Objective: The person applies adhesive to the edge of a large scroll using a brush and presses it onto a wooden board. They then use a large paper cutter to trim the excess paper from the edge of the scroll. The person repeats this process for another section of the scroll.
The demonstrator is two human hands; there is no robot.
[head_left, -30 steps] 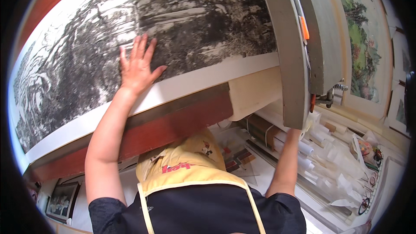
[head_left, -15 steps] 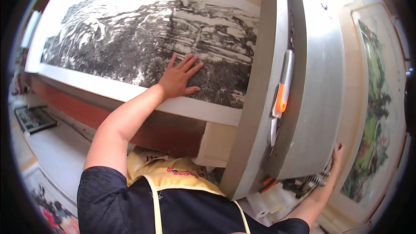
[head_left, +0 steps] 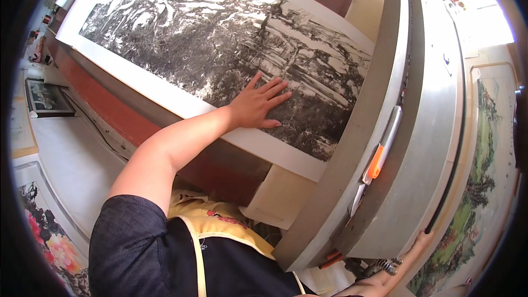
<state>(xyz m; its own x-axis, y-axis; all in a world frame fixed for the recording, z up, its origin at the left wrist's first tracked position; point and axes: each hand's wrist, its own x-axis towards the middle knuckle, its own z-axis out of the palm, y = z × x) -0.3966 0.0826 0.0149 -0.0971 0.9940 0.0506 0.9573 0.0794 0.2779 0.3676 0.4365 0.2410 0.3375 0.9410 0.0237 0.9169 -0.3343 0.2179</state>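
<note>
My left hand (head_left: 261, 102) lies flat on a long black-and-white landscape picture (head_left: 198, 38), fingers spread, near its lower right part. The picture has a wide white border, and its right end meets the edge of a long grey metal machine (head_left: 412, 187). Beyond the far side of that machine, my right hand (head_left: 422, 238) is closed on the near end of a long thin black bar (head_left: 452, 173). The bar runs along the machine's right edge. Part of the right hand's fingers is hidden.
A utility knife (head_left: 385, 146) with an orange part rests in the machine's groove. Coloured landscape paintings (head_left: 478, 187) stand at the right. Below the machine's near end are metal springs (head_left: 388, 267). A flower painting (head_left: 52, 236) and a small framed picture (head_left: 49, 98) are at the left.
The view has turned, shifting the picture and machine. The black bar now shows along the machine's right edge, with my right hand at its end. My left hand stays flat on the picture.
</note>
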